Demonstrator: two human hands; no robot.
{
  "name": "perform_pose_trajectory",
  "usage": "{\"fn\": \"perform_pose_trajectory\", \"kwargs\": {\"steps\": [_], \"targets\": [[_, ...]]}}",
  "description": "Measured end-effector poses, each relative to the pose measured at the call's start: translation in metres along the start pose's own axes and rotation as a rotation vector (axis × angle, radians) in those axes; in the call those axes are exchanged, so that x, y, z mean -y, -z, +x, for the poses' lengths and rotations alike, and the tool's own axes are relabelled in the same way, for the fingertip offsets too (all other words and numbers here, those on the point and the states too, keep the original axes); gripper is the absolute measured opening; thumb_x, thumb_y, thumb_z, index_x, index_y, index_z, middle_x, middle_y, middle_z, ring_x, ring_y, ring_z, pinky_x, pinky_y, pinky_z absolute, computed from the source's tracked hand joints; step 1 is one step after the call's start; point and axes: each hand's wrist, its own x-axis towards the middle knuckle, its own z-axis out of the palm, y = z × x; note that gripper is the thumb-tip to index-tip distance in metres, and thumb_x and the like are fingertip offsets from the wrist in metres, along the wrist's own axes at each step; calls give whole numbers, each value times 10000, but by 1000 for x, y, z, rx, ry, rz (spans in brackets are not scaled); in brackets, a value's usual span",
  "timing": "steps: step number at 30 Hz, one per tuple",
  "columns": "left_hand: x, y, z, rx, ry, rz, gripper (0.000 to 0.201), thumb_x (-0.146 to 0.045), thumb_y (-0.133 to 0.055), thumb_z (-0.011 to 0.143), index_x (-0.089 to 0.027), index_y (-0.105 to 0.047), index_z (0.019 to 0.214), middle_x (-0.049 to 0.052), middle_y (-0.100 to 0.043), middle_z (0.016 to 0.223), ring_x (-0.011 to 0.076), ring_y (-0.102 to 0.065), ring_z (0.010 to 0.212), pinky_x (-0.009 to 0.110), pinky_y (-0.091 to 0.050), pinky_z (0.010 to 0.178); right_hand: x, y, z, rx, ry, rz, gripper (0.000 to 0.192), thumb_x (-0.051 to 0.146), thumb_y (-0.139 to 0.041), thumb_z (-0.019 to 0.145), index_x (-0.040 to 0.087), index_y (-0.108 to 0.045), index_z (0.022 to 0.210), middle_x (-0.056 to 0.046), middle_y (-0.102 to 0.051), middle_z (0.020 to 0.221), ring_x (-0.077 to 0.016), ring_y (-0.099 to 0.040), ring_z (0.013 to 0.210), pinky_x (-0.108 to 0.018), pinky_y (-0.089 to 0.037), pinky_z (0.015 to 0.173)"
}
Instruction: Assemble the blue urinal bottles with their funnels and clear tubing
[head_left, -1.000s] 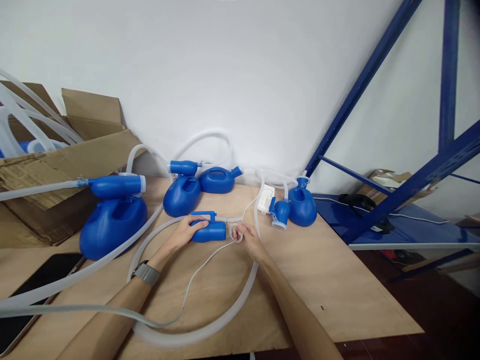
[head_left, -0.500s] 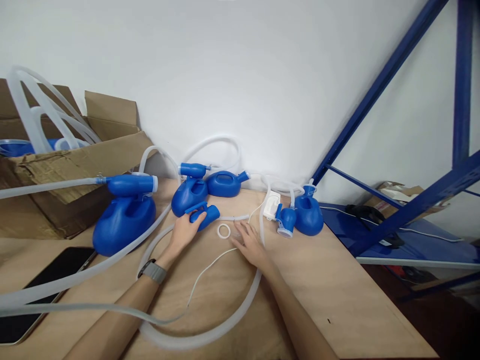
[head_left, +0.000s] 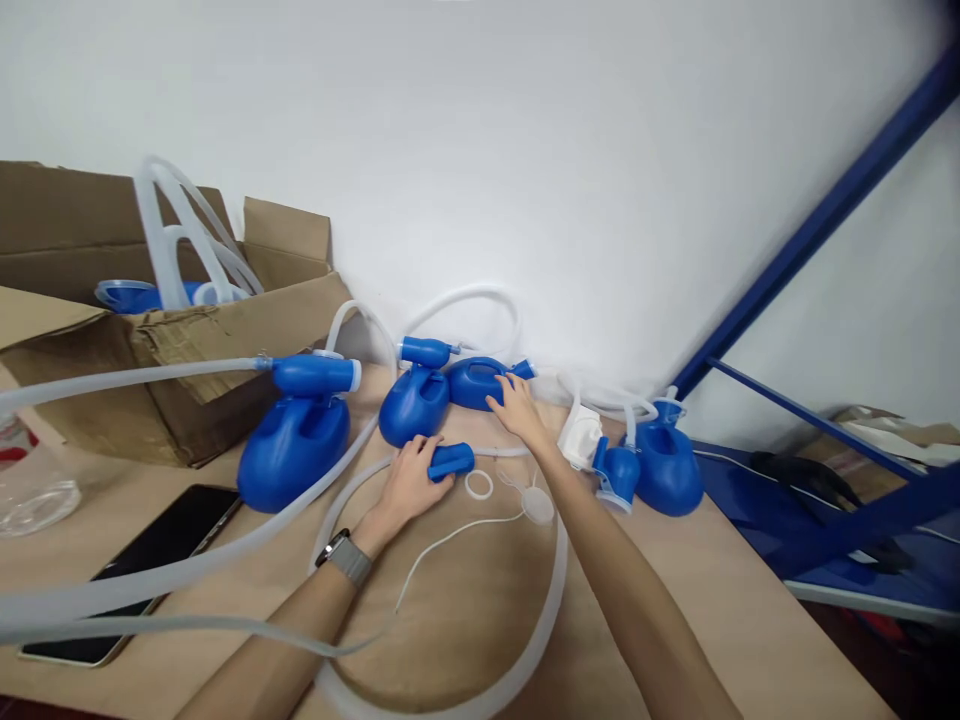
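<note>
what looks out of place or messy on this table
A loose white ring and a small clear disc lie on the table, fitted to nothing, between the left hand holding a blue handle piece and the right arm. Clear hoses sprawl tangled across it.

A wooden table fills the lower half of the frame. At the far left edge sits a clear container, and behind it, in the upper left, an open cardboard box. A black phone lies flat at lower left. Left of centre stands a large blue jug; two more blue jugs sit against the wall at centre. A small blue cylinder lies in the middle, a white ring just beside it. Translucent tubing loops across the lower centre. Right of centre rest a white block and a further blue jug.
</note>
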Motion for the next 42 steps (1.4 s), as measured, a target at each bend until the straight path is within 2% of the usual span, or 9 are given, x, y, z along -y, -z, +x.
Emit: {"fn": "perform_pose_trajectory", "kwargs": {"steps": [5,10,13,18,26,31,35,38,42], "targets": [[2,3,0,31,-45,35,591,-314,-719,792,-237,-585,1363,121,-614,1327,327,-581,1235,471,-418,1084,5,-30,34,156,43,-114,628,439,-550,972,105,-483,1500,-232,-474,1573,-409,-327,1500,-604,-290,1176],[5,5,2,41,-54,38,546,-291,-715,807,-246,-599,1339,122,-605,1338,330,-557,1265,489,-397,1091,7,-33,12,145,125,-236,676,468,-500,992,83,-422,1543,-275,-421,1599,-414,-323,1504,-676,-101,1208],[5,5,3,42,-45,28,513,-291,-701,825,-237,-603,1325,130,-604,1332,341,-558,1258,508,-383,1099,14,-25,-10,138,201,-289,621,474,-532,985,125,-510,1498,-254,-543,1499,-405,-439,1406,-640,-55,1227],[3,8,3,43,-39,21,466,-342,-675,870,-218,-614,1314,133,-618,1282,338,-588,1203,504,-394,1084,14,-4,-17,112,201,-335,521,441,-507,1004,187,-567,1455,-178,-622,1409,-342,-482,1344,-508,-200,1226],[5,7,2,26,-25,25,472,-360,-685,866,-222,-623,1313,121,-636,1291,323,-606,1190,491,-408,1085,-50,30,40,0,-193,-404,675,387,-418,1020,50,-312,1594,-310,-304,1640,-455,-230,1529,-649,-195,1168],[11,1,3,34,-43,-23,567,-294,-699,820,-236,-592,1374,134,-601,1394,329,-563,1291,495,-385,1129,-80,44,54,129,-190,-397,688,565,-422,1027,71,-468,1503,-306,-541,1449,-407,-465,1390,-584,-290,1136],[13,4,0,153,-149,-44,841,-277,-726,779,-290,-413,1559,138,-463,1576,351,-423,1458,557,-293,1200,-74,53,41,178,-157,-375,711,686,-448,990,95,-624,1344,-281,-601,1353,-378,-625,1198,-460,-446,1000],[9,10,-2,253,-210,-58,1018,-438,-812,740,-321,-310,1618,140,-371,1648,394,-331,1515,619,-210,1226,-57,57,20,181,-145,-352,758,756,-422,965,131,-623,1343,-236,-651,1303,-368,-683,1100,-426,-489,907],[4,18,-3,323,-166,-136,792,-662,-565,928,-328,-340,1610,116,-360,1662,370,-294,1541,605,-165,1242,-34,67,-10,176,-101,-331,726,721,-455,975,205,-504,1483,-181,-701,1281,-361,-673,1152,-401,-483,904]]}}
